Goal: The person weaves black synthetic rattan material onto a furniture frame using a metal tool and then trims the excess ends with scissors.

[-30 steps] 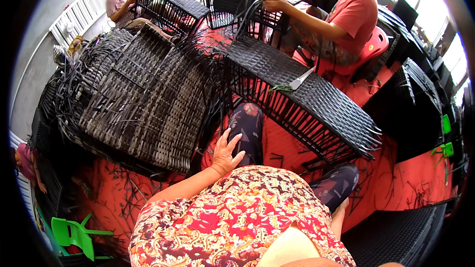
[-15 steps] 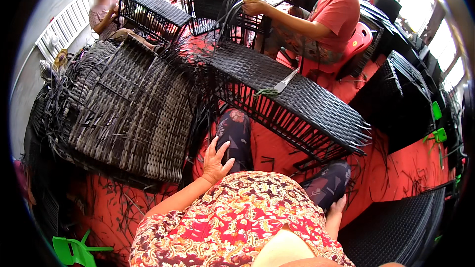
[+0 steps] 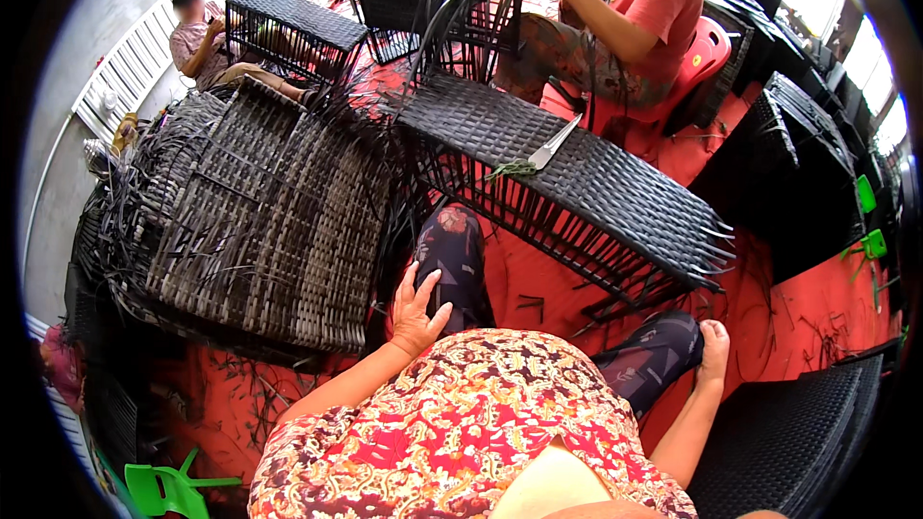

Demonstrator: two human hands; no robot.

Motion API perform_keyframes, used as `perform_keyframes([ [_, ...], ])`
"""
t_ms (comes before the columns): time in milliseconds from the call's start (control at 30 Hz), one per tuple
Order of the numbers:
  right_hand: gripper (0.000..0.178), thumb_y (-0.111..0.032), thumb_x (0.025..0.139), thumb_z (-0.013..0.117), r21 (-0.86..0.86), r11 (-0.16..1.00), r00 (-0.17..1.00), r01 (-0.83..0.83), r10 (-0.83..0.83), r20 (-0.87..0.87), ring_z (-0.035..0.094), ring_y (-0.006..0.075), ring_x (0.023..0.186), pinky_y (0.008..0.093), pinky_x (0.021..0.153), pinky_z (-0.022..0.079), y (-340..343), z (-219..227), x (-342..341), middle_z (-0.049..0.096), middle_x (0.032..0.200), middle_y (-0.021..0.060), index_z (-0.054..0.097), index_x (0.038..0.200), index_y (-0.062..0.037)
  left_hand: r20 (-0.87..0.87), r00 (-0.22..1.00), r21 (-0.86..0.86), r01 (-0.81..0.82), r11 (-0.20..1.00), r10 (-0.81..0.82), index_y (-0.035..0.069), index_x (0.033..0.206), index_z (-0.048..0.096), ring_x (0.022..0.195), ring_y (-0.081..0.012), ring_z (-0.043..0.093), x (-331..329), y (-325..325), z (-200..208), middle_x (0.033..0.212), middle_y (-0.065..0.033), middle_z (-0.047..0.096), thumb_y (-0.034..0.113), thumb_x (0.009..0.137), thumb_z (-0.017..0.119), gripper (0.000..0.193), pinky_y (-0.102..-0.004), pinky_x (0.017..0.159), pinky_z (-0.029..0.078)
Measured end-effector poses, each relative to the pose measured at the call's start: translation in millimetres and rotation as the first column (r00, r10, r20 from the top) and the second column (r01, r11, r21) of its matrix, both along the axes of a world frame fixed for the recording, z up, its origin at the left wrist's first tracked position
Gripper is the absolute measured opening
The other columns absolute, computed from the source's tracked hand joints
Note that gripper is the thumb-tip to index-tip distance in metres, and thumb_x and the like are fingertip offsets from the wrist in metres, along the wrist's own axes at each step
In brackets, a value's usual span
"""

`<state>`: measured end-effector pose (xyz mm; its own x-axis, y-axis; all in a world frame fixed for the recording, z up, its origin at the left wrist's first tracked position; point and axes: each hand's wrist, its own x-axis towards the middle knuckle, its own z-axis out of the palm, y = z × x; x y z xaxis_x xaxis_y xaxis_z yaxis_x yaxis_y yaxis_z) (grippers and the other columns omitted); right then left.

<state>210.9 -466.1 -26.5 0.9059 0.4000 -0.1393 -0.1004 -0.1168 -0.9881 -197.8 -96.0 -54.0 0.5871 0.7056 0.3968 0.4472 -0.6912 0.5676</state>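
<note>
My left hand (image 3: 417, 315) rests on my left thigh in dark patterned trousers, its fingers spread and holding nothing. My right hand (image 3: 713, 348) is raised at the outer side of my right knee (image 3: 654, 356); its fingers are mostly hidden. In front of me stretches a long black woven bench-like piece (image 3: 567, 168), with loose strip ends at its right end and bare frame bars below. A pointed silvery metal tool (image 3: 556, 146), its near end wrapped in green cord, lies on top of it. Neither hand touches the weave.
A large brown-black woven piece (image 3: 260, 231) stands at left. A person in a pink shirt (image 3: 654, 0) sits on a red chair (image 3: 707, 53) opposite; another sits far left. Black woven panels (image 3: 798, 432) are stacked at right. A green plastic object (image 3: 163, 490) lies lower left.
My right hand has moved forward and outward from beside my thigh to my right knee. My left hand stays on my thigh. The person opposite has raised their hands from the dark strips.
</note>
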Motion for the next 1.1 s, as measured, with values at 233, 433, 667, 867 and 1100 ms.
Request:
perform_keyframes([
  [233, 0.022, -0.013, 0.077, 0.061, -0.607, 0.787, 0.975, -0.109, 0.204, 0.090, 0.058, 0.0152, 0.080, 0.0280, 0.073, 0.045, -3, -4, 44, 0.064, 0.087, 0.0095, 0.063, 0.090, 0.0045, -0.023, 0.999, -0.010, -0.024, 1.000, 0.024, 0.014, 0.129, 0.043, 0.122, -0.0378, 0.035, -2, -3, 6, 0.138, -0.0194, 0.029, 0.031, 0.076, 0.063, 0.059, -0.0431, 0.101, 0.030],
  [433, 0.016, 0.001, 0.075, 0.056, -0.361, 0.922, 0.931, -0.139, 0.246, 0.269, 0.059, 0.0131, 0.078, 0.0255, 0.073, 0.046, 13, 35, 16, 0.064, 0.085, 0.0070, 0.063, 0.089, 0.0025, 0.000, 1.000, -0.021, 0.004, 1.000, -0.004, 0.014, 0.128, 0.043, 0.123, -0.0378, 0.033, 4, -2, 5, 0.138, -0.0194, 0.028, 0.028, 0.075, 0.064, 0.059, -0.0431, 0.101, 0.029],
  [667, 0.014, -0.005, 0.078, 0.057, -0.232, 0.694, 0.720, -0.681, 0.692, -0.043, 0.057, 0.0111, 0.081, 0.0269, 0.077, 0.046, 43, 66, -158, 0.062, 0.085, 0.0025, 0.062, 0.091, -0.0016, 0.025, 0.999, -0.002, 0.045, 0.999, -0.045, 0.009, 0.126, 0.045, 0.123, -0.0385, 0.033, 6, 4, -6, 0.137, -0.0217, 0.030, 0.024, 0.073, 0.065, 0.058, -0.0419, 0.102, 0.028],
  [867, 0.021, -0.018, 0.086, 0.056, 0.228, 0.969, 0.956, 0.098, -0.028, -0.293, 0.055, 0.0066, 0.075, 0.0243, 0.068, 0.046, -48, -5, -89, 0.058, 0.082, -0.0016, 0.057, 0.103, -0.0056, 0.089, 0.992, 0.016, 0.094, 0.995, -0.095, 0.008, 0.130, 0.042, 0.124, -0.0377, 0.033, 4, 8, -17, 0.138, -0.0217, 0.028, 0.021, 0.075, 0.063, 0.060, -0.0418, 0.102, 0.028],
  [1100, 0.038, -0.037, 0.085, 0.056, 0.202, 0.884, 0.907, 0.422, -0.413, -0.086, 0.053, 0.0196, 0.085, 0.0313, 0.084, 0.042, -41, -143, -36, 0.057, 0.096, 0.0041, 0.053, 0.111, -0.0094, 0.114, 0.988, -0.009, 0.102, 0.995, -0.100, 0.011, 0.131, 0.042, 0.126, -0.0366, 0.031, 5, 4, -19, 0.139, -0.0202, 0.027, 0.020, 0.076, 0.062, 0.059, -0.0443, 0.103, 0.027],
])
